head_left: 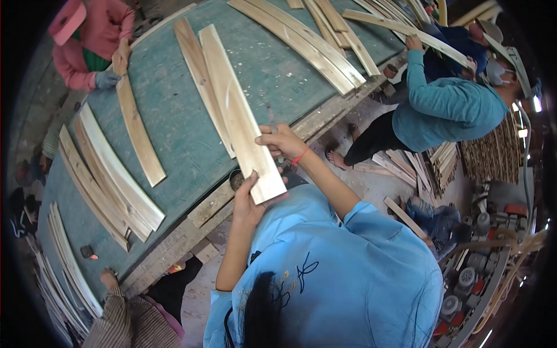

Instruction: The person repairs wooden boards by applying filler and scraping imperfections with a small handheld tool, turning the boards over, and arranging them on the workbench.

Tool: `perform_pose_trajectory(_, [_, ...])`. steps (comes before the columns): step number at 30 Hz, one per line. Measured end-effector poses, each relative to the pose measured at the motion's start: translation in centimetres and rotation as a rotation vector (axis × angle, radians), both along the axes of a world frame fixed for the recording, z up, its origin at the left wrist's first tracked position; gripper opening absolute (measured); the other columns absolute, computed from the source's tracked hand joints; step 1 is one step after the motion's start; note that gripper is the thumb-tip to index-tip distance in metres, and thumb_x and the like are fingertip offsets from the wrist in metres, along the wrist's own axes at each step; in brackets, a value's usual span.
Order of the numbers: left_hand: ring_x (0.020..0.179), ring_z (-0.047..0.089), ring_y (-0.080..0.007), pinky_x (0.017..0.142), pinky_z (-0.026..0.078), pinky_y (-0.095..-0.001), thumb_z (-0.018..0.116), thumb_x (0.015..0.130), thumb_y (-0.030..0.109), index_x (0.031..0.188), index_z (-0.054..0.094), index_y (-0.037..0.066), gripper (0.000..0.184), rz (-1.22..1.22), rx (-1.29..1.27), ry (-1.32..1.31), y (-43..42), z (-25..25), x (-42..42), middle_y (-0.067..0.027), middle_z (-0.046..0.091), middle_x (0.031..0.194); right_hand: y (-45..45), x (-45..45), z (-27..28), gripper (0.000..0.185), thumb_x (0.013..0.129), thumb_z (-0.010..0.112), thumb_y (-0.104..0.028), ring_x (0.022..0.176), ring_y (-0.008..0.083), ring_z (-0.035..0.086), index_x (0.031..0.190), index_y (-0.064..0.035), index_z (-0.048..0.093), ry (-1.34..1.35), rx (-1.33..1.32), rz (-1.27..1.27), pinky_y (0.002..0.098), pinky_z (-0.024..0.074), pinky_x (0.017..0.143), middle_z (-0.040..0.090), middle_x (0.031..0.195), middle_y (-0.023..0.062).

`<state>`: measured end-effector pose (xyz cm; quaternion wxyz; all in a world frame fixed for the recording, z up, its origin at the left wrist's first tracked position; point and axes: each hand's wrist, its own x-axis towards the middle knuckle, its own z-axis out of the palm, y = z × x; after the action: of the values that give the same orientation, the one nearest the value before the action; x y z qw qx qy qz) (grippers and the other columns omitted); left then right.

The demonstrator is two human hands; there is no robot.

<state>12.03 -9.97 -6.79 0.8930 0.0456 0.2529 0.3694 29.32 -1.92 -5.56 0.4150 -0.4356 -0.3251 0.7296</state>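
A long pale wooden board (237, 107) slants away from my body over the green table. Its near end rests in my left hand (248, 203), thumb on the top face and fingers partly hidden beneath. My right hand (281, 141) grips the board's right edge a little farther up, thumb on top. Just left of it, a second wooden board (200, 81) lies on the table, partly covered by the held one. The far end of my board extends over the tabletop; whether it touches the surface I cannot tell.
The green table (174, 168) carries several board groups, including a left stack (110, 174) and a far pair (301, 43). Co-workers stand around: one in pink (93, 40) holds a board (136, 127), one in teal (452, 110) is at right. Machinery (467, 278) stands lower right.
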Motion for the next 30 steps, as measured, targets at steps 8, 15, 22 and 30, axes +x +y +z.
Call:
perform_pose_trajectory(8, [0.104, 0.060, -0.0395, 0.078, 0.055, -0.0576, 0.046, 0.092, 0.018, 0.134, 0.032, -0.003, 0.049, 0.106, 0.002, 0.140, 2.4, -1.3, 3.4, -0.0288, 0.053, 0.122, 3.6, 5.2, -1.9, 0.034, 0.082, 0.068, -0.020, 0.043, 0.0097, 0.050, 0.106, 0.0030, 0.066, -0.536, 0.112, 0.139, 0.0255, 0.0382, 0.041, 0.063, 0.063, 0.0063])
perform_pose_trajectory(15, [0.088, 0.066, -0.0344, 0.060, 0.061, -0.0457, 0.050, 0.087, 0.011, 0.127, 0.035, -0.008, 0.047, 0.259, 0.022, 0.325, 7.7, -1.7, 8.3, -0.0293, 0.058, 0.110, 7.9, 19.5, -3.4, 0.036, 0.077, 0.068, -0.023, 0.078, 0.0401, 0.065, 0.103, 0.0018, 0.065, -1.500, 0.426, -0.158, 0.0438, 0.0528, 0.072, 0.065, 0.086, 0.0260])
perform_pose_trajectory(22, [0.082, 0.067, -0.0313, 0.056, 0.062, -0.0425, 0.052, 0.085, 0.011, 0.126, 0.038, -0.006, 0.047, 0.297, 0.032, 0.688, 10.8, -1.7, 13.4, -0.0258, 0.062, 0.103, 11.2, 25.0, -7.0, 0.058, 0.076, 0.068, -0.021, 0.070, 0.0385, 0.066, 0.123, 0.0074, 0.049, -1.776, 0.453, -0.010, 0.0410, 0.0556, 0.063, 0.048, 0.125, 0.0352])
perform_pose_trajectory(30, [0.081, 0.067, -0.0296, 0.055, 0.061, -0.0397, 0.051, 0.086, 0.010, 0.124, 0.039, -0.005, 0.043, 0.329, 0.002, 0.830, 13.9, -2.3, 18.0, -0.0221, 0.063, 0.101, 12.1, 28.1, -8.1, 0.049, 0.075, 0.059, -0.011, 0.062, 0.0301, 0.068, 0.119, 0.0097, 0.053, -1.804, 0.580, 0.110, 0.0349, 0.0558, 0.056, 0.054, 0.116, 0.0355])
